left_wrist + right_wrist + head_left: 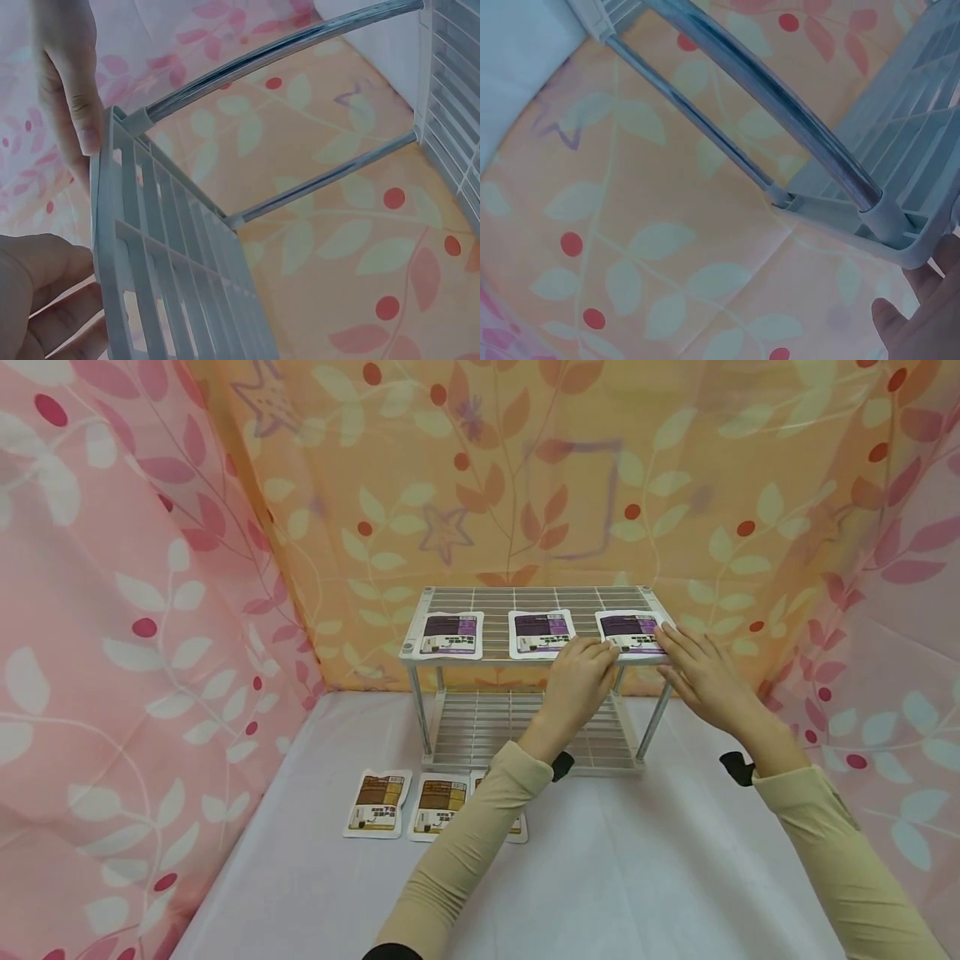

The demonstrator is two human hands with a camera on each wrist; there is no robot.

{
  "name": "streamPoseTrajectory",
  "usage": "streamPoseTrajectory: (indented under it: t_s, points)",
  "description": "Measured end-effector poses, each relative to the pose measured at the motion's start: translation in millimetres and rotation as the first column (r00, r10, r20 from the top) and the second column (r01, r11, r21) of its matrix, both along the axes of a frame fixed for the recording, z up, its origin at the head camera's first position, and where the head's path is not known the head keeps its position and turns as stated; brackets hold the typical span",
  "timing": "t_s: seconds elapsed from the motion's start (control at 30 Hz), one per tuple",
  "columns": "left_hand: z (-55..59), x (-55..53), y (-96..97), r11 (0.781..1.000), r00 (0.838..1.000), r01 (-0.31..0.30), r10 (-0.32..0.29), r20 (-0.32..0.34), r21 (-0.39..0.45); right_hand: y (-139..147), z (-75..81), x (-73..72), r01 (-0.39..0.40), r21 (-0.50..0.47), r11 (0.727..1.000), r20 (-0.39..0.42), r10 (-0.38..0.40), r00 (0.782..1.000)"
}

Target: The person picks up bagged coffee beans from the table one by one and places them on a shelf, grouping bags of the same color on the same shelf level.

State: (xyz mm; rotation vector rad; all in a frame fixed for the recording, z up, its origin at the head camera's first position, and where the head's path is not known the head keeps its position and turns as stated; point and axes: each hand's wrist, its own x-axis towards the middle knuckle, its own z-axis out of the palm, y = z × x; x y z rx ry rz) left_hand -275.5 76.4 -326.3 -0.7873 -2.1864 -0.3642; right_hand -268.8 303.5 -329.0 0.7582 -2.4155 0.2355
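Three flat white packets with purple labels lie in a row on the upper rack of a two-tier shelf [495, 652]: a left packet [451, 635], a middle packet [538, 633] and a right packet [628, 627]. At the right packet's lower left corner, my left hand [579, 685] touches it with the fingertips. The fingers of my right hand [705, 677] rest on that packet's right edge, by the shelf corner. Both wrist views look from below the rack; there the left hand [49, 300] and right hand [930, 315] are beside its rim, with the packets hidden.
On the white tabletop [600, 877], front left of the shelf, lie three packets with brown and yellow labels, among them a left one [377, 804] and a middle one [437, 806]; my left forearm partly covers the third. Floral cloth [360, 485] surrounds the table.
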Motion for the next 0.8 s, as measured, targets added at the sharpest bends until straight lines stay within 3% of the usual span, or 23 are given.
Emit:
streamPoseTrajectory:
  t_s: [0.3, 0.8]
  points:
    - [0.0, 4.2, -3.6, 1.000, 1.000, 0.019, -0.019, 0.004, 0.002, -6, -3.5, 1.7, 0.004, -0.054, 0.999, -0.046, -0.007, 0.999]
    - [-13.0, 10.3, -19.0, 0.989, 0.991, 0.130, -0.126, -0.051, 0.077, -29, -15.3, 6.5, -0.112, -0.153, 0.982, -0.181, 0.084, 0.980]
